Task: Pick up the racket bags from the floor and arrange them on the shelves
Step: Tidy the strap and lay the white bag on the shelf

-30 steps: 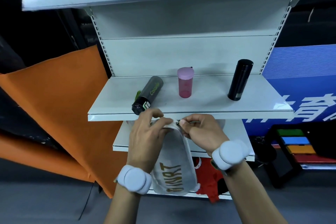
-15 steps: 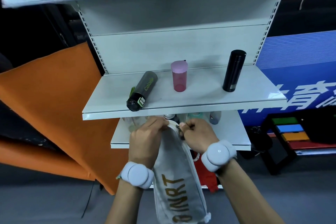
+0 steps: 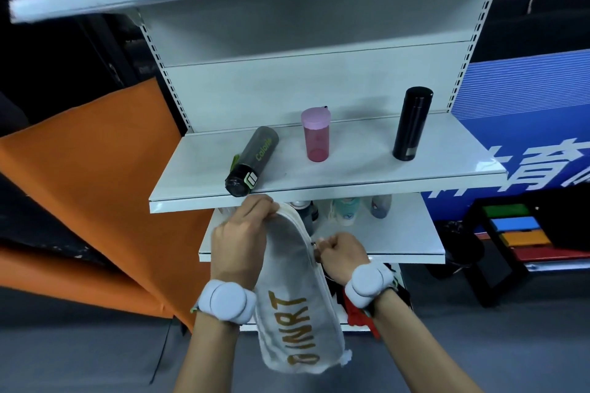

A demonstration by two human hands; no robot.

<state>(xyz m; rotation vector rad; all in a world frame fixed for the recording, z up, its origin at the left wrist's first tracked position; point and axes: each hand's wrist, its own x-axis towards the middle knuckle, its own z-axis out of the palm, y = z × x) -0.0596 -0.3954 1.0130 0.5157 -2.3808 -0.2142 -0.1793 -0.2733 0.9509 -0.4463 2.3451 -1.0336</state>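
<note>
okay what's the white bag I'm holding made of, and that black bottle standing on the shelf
White bag: looks like soft matte fabric, since it sags and creases, with a zipper along its edge. Black bottle: smooth satin finish with faint highlights, probably coated metal, though hard plastic is possible.

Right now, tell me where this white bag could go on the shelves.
Middle shelf: bare patches between pink cup and black flask, and right of the flask. Lower shelf is crowded at the back with bottles, bare in front.

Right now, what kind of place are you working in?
Probably a shop or sports-store mock-up: white metal retail shelving with slotted uprights, drink bottles on display such as the black flask, and a blue printed banner behind.
</note>
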